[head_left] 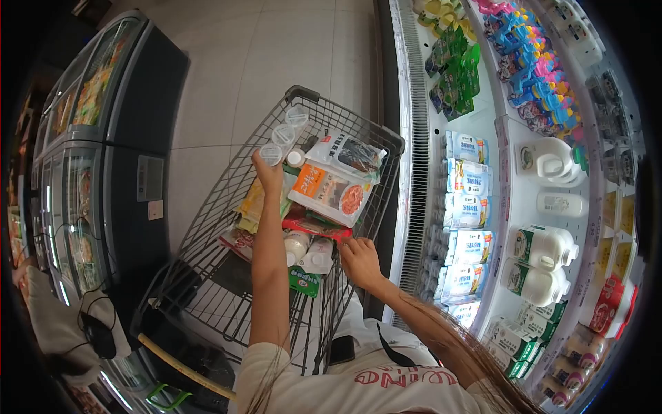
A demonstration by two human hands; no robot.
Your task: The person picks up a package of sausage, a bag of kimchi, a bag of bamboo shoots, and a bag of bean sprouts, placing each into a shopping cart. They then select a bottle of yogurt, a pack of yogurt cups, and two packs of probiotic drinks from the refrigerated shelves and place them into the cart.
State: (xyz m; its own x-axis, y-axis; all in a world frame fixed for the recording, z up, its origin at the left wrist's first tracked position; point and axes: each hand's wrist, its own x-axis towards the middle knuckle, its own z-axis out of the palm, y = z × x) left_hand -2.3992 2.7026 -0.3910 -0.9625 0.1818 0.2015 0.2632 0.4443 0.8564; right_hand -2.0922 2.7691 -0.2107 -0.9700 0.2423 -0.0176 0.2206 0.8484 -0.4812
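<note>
My left hand (pixel 269 174) is closed on the near end of a row of round, clear-lidded cups (pixel 283 134), held over the far left part of the wire shopping cart (pixel 227 162). My right hand (pixel 362 263) has its fingers curled at the cart's right side rim, beside a red package (pixel 318 226). Under and around my arms lie an orange and white food bag (pixel 331 193), a silver and dark bag (pixel 347 156), a white-capped bottle (pixel 296 159), two white bottles (pixel 319 255) and a green package (pixel 303 282).
A lit dairy shelf runs along my right, with shrink-wrapped packs (pixel 469 212), white jugs (pixel 552 162) and green pouches (pixel 458 79). Freezer cabinets (pixel 131 90) stand at the left, and another person's sleeve (pixel 48 303) shows there. Tiled floor (pixel 214 69) lies ahead.
</note>
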